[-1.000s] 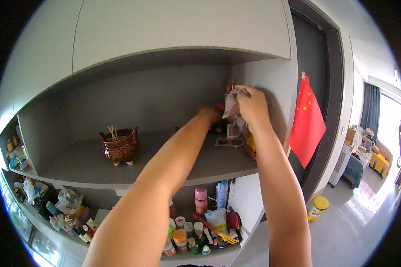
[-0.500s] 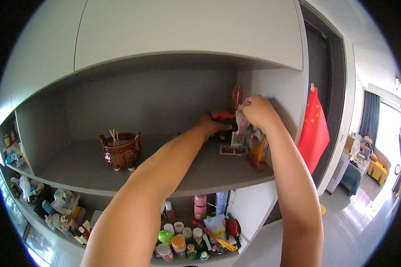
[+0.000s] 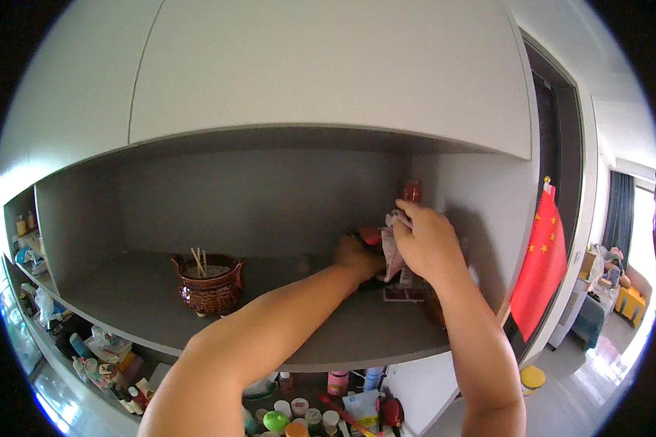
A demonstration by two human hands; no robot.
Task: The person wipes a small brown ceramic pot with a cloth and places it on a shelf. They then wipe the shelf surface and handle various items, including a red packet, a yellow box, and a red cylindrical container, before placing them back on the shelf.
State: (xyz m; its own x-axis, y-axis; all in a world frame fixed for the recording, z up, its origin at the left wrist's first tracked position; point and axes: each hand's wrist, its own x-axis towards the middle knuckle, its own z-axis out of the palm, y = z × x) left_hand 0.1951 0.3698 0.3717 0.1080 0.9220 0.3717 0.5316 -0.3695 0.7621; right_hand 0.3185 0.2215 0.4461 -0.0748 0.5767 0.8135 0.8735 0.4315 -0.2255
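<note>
In the far right corner of an open grey shelf [image 3: 324, 342], my right hand [image 3: 428, 246] pinches a crumpled pale pinkish cloth [image 3: 392, 255]. Beside it my left hand [image 3: 357, 258] is closed around a red and black object [image 3: 372, 236], whose kind I cannot make out. The cloth hangs right against that object. Behind my right hand rises a red cylindrical item [image 3: 412, 191], partly covered. A small flat card-like piece [image 3: 404, 295] lies on the shelf below my hands. To the left stands a brown glazed pot [image 3: 211, 285] with thin sticks in it.
White cabinet doors [image 3: 328, 73] overhang the shelf. Beneath it, a lower shelf holds several bottles and jars, among them a green-lidded one [image 3: 276, 420] and a pink bottle [image 3: 337, 383]. A red flag [image 3: 539, 266] hangs at the right, beside a dark doorway [image 3: 554, 124].
My view has tilted upward, so the shelf sits lower in the picture. My right hand has moved left with the cloth, closer to the red and black object. My left hand keeps its grip.
</note>
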